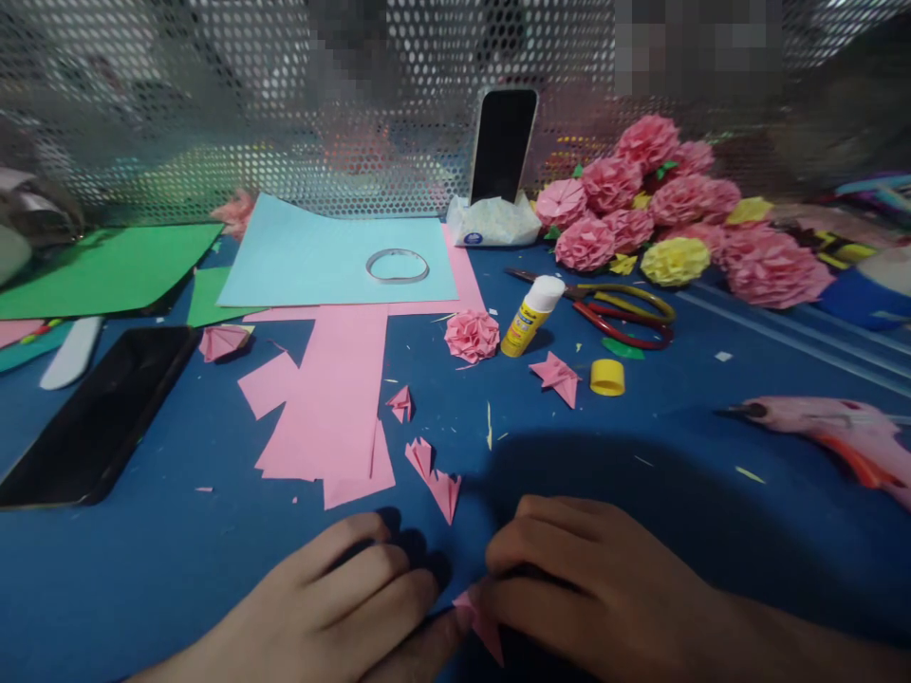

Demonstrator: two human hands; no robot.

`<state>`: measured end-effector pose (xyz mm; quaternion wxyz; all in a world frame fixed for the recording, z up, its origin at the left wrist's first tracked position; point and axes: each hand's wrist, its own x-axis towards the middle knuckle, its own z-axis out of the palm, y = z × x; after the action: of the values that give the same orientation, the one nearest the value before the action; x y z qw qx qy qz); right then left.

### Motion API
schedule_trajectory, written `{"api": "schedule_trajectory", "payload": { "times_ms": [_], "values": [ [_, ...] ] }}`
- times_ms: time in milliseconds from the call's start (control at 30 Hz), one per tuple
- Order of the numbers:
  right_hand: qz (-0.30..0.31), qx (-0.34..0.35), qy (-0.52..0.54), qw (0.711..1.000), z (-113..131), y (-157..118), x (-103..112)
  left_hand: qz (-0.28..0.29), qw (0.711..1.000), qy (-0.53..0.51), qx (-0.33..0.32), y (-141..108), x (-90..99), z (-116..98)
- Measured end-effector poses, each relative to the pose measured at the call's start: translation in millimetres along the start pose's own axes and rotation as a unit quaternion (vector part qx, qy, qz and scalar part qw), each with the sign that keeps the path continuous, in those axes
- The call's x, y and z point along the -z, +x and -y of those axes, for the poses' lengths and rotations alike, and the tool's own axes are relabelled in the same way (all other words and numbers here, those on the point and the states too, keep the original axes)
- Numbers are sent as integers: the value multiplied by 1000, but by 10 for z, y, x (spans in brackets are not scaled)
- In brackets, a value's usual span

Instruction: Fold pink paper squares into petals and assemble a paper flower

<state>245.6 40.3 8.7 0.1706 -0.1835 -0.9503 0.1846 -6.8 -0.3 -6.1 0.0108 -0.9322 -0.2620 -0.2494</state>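
At the bottom of the view a small folded piece of pink paper (487,630) is pinched between my two hands. My left hand (334,607) grips it from the left with curled fingers. From the right, the fingertips of my right hand (569,569) close on the same piece and hide part of it. Just beyond lie two joined folded pink pieces (437,482) and a smaller folded piece (401,405). A pink paper star (557,378), a ruffled pink paper flower (473,336) and an uncapped glue stick (530,318) stand farther off, its yellow cap (607,378) beside the star.
Pink paper strips (342,389) and a light blue sheet (320,256) lie left of centre. A phone (100,408) rests at left; another phone (505,142) leans on the mesh panel. Scissors (626,308), paper flowers (641,209) and a glue gun (832,427) occupy the right.
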Motion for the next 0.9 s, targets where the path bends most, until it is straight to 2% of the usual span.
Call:
{"api": "schedule_trajectory", "payload": {
  "times_ms": [333, 600, 900],
  "values": [
    [-14, 53, -57, 997, -31, -1, 11, 4, 1000, -18, -3, 22, 6, 13],
    [-18, 48, -69, 996, 4, 43, 54, 8, 1000, -21, 11, 36, 20, 7],
    [6, 61, -67, 996, -22, 50, 71, 5, 1000, -27, 5, 53, 54, 2]
  ]
}}
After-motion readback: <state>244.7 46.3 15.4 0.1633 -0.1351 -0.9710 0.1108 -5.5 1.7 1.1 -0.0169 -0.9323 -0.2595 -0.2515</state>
